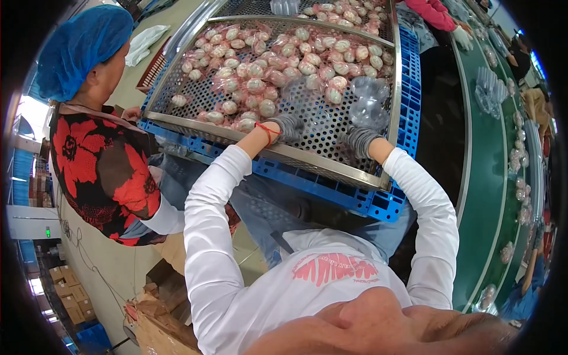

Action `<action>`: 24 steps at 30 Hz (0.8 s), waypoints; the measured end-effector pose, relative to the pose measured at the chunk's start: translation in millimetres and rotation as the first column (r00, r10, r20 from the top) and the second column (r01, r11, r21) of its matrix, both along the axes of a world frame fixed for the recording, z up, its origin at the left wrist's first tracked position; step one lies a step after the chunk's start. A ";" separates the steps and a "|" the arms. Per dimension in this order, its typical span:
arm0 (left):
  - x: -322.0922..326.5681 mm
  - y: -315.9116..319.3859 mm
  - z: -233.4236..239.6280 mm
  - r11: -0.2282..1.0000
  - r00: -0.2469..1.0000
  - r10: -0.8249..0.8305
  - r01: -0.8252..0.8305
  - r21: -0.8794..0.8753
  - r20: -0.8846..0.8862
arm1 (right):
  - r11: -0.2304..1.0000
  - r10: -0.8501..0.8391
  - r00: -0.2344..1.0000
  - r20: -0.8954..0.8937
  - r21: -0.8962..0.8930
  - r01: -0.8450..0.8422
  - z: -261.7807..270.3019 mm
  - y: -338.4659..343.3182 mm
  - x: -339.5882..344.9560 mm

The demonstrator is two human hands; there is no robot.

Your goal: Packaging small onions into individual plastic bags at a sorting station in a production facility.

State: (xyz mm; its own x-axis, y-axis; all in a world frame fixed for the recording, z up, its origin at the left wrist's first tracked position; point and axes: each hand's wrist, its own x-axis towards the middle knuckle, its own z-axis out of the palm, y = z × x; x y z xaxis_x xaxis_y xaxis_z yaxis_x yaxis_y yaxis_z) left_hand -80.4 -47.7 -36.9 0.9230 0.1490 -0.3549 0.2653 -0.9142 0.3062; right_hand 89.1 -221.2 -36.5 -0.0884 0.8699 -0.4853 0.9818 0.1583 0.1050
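Note:
My left hand (287, 128), in a grey knit glove with a red cord at the wrist, reaches over the front rim of a perforated metal tray (310, 166). Wrapped egg-shaped items (255, 71) in clear film with pink print lie heaped beyond and to the left of it. My right hand (361, 142), gloved the same way, is low in the tray's front right corner. Just beyond it stands a clear plastic clamshell pack (369, 104), touching or nearly touching the glove. Blur and glare hide the fingertips of both hands, so any grip is unclear.
The tray rests on blue plastic pallets (408, 88). At left stands a co-worker (102, 168) in a blue hair cover. A green conveyor belt (483, 177) carrying wrapped packs runs along the right, with other workers beside it. Cardboard (164, 324) lies by my left side.

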 end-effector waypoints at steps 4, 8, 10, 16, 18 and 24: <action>10.1 -8.5 4.4 0.993 0.957 -0.061 0.029 -0.114 -0.284 | 0.991 -0.054 0.997 -0.050 -0.122 0.048 -1.8 1.8 2.4; 0.5 5.4 20.2 0.874 0.995 0.103 -0.099 -0.476 -0.018 | 0.965 -0.198 0.966 -0.165 -0.206 0.163 -3.3 5.1 14.1; -5.8 21.9 32.0 0.813 0.953 0.304 -0.267 -0.518 -0.015 | 0.966 -0.183 0.966 -0.184 -0.214 0.142 -6.9 13.3 9.5; 0.6 50.6 34.0 0.859 0.918 0.384 -0.313 0.405 -0.104 | 0.949 -0.270 0.878 -0.394 0.044 0.312 -21.1 16.7 27.4; 1.1 64.1 -4.2 0.874 0.905 0.371 -0.263 0.409 -0.210 | 0.927 -0.186 0.862 -0.472 0.205 0.313 -21.5 13.5 25.7; 23.4 62.1 11.0 0.919 0.942 0.305 -0.251 0.305 -0.143 | 0.936 -0.094 0.875 -0.474 0.258 0.240 -12.2 -7.0 30.1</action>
